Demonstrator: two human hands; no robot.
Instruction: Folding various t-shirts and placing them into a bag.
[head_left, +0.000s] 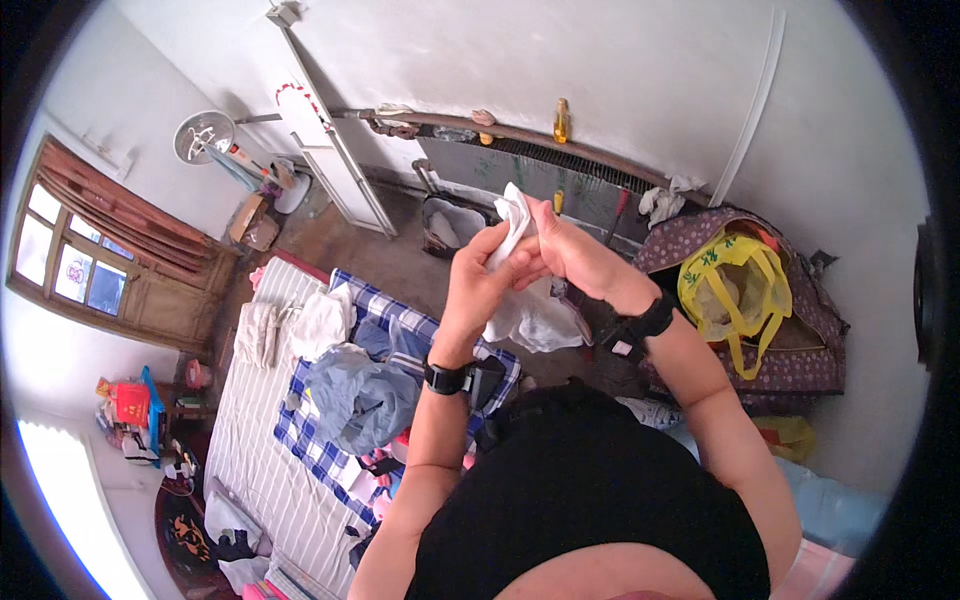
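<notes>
Both of my hands are raised in front of me at the middle of the head view. My left hand (480, 274) pinches a small folded piece of white cloth (513, 214) between thumb and fingers. From the other side, my right hand (574, 259) holds the same cloth, its fingers partly hidden behind it. Black bands circle both wrists. More white fabric (534, 322) shows below my hands; whether it joins the held cloth cannot be seen.
A bed (244, 420) to the left bears a blue checked cloth (292, 416) and a heap of blue-grey clothes (364, 394). At right, a yellow plastic bag (735, 285) sits in an open dotted fabric bag (814, 337). Ahead are a lined bin (450, 225) and a radiator (517, 176).
</notes>
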